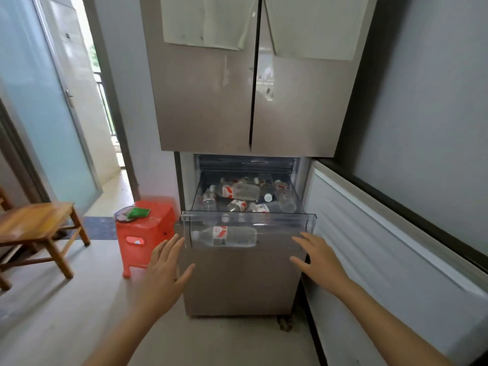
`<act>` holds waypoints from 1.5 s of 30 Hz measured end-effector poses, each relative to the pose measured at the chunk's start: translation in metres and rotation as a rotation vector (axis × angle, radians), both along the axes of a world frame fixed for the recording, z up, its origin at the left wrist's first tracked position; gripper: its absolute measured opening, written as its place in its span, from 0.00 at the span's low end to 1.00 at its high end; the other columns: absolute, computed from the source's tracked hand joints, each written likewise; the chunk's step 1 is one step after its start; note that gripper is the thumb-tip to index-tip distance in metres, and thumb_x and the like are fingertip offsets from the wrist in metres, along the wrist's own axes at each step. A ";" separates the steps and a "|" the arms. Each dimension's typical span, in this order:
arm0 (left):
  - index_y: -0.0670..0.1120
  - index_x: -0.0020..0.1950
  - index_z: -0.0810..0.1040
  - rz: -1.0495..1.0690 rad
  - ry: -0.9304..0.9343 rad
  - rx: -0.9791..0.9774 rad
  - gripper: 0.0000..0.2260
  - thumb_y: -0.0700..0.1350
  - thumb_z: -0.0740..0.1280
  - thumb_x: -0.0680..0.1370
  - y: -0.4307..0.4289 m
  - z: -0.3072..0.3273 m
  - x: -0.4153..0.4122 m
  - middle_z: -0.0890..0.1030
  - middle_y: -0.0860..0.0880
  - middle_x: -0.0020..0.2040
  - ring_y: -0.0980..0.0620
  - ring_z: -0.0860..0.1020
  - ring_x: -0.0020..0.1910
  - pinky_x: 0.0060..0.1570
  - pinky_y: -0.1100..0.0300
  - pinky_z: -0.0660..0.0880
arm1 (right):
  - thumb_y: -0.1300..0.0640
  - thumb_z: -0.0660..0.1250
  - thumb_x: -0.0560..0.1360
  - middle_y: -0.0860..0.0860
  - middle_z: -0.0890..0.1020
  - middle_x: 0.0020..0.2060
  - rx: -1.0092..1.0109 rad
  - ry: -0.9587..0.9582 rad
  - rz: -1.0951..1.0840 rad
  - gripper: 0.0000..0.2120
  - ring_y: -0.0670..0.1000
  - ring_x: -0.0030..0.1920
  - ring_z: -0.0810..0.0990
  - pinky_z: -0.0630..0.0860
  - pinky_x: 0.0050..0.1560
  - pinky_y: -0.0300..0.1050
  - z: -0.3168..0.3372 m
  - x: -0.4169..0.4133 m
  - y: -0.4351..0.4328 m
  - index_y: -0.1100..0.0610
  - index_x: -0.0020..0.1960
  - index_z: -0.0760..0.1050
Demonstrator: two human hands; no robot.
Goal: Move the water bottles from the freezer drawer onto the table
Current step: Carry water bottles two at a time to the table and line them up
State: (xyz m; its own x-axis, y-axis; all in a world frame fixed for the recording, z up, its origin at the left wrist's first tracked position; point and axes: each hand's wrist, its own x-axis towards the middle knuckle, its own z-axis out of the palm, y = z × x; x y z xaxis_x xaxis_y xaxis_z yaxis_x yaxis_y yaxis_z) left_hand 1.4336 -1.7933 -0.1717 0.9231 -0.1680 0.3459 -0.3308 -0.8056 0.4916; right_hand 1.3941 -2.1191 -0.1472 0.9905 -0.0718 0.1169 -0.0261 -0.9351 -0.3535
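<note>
2 bare hands reach toward the clear freezer drawer (290, 216), which stands pulled out from the lower part of the fridge (211, 101). The left hand (165, 262) has its fingers straight and spread and holds nothing; its fingertips are just beside the drawer's near left corner. The right hand (315, 256) is spread the same way and also holds nothing, with its fingertips at the near right corner. Whether either hand touches the plastic cannot be told.

The water bottles (239, 191) lie heaped on their sides in the drawer, with red and white labels. 1 front bottle (224, 235) lies on its side behind the clear near wall, its cap to the left.

The open freezer door (383, 247) stands to the right of the drawer. Left of the fridge is a red stool (148, 233) with a green packet (137, 212) on top. Farther left stands a low wooden table (34, 220), well apart from the drawer.
</note>
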 end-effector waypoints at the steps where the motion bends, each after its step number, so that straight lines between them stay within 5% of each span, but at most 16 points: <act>1: 0.46 0.72 0.62 0.010 0.007 0.033 0.29 0.59 0.60 0.75 -0.004 -0.004 0.006 0.63 0.48 0.73 0.47 0.58 0.73 0.68 0.47 0.60 | 0.47 0.61 0.77 0.50 0.59 0.73 0.024 -0.007 0.000 0.26 0.50 0.73 0.55 0.54 0.72 0.46 -0.001 0.009 -0.004 0.50 0.72 0.60; 8: 0.43 0.70 0.67 0.036 0.047 0.042 0.37 0.64 0.50 0.68 -0.026 -0.029 0.051 0.68 0.45 0.70 0.46 0.62 0.70 0.68 0.50 0.59 | 0.48 0.61 0.77 0.50 0.59 0.73 0.101 0.028 0.040 0.26 0.50 0.74 0.55 0.52 0.72 0.44 -0.016 0.069 -0.016 0.50 0.72 0.60; 20: 0.40 0.62 0.75 -0.036 0.007 0.165 0.27 0.56 0.56 0.71 -0.059 -0.037 0.221 0.76 0.39 0.62 0.37 0.72 0.62 0.56 0.41 0.71 | 0.49 0.62 0.76 0.51 0.62 0.72 -0.025 0.032 0.063 0.25 0.50 0.72 0.59 0.55 0.70 0.42 -0.018 0.217 -0.029 0.51 0.71 0.63; 25: 0.41 0.62 0.76 -0.085 0.043 0.174 0.26 0.56 0.56 0.71 -0.069 -0.039 0.283 0.75 0.40 0.64 0.37 0.71 0.63 0.56 0.41 0.71 | 0.50 0.64 0.76 0.51 0.71 0.66 -0.038 0.097 0.048 0.23 0.51 0.66 0.68 0.64 0.65 0.42 -0.032 0.284 -0.035 0.52 0.69 0.66; 33: 0.45 0.49 0.82 -0.101 0.095 0.313 0.24 0.58 0.56 0.67 -0.073 -0.058 0.295 0.82 0.45 0.52 0.44 0.81 0.50 0.39 0.53 0.80 | 0.54 0.66 0.74 0.59 0.74 0.61 0.005 0.300 -0.068 0.23 0.57 0.60 0.73 0.70 0.59 0.48 -0.069 0.344 -0.040 0.58 0.67 0.66; 41: 0.48 0.46 0.82 -0.054 0.075 0.368 0.22 0.59 0.56 0.67 -0.076 -0.060 0.296 0.83 0.50 0.46 0.49 0.82 0.44 0.30 0.58 0.78 | 0.56 0.63 0.76 0.57 0.73 0.63 0.102 0.441 -0.141 0.23 0.56 0.60 0.74 0.71 0.55 0.45 -0.080 0.395 -0.044 0.57 0.69 0.63; 45: 0.49 0.45 0.82 -0.028 0.076 0.386 0.21 0.59 0.56 0.67 -0.076 -0.061 0.298 0.83 0.51 0.45 0.50 0.82 0.42 0.28 0.59 0.78 | 0.56 0.63 0.75 0.56 0.76 0.57 0.142 0.438 -0.182 0.16 0.55 0.54 0.76 0.73 0.51 0.45 -0.088 0.405 -0.041 0.57 0.62 0.69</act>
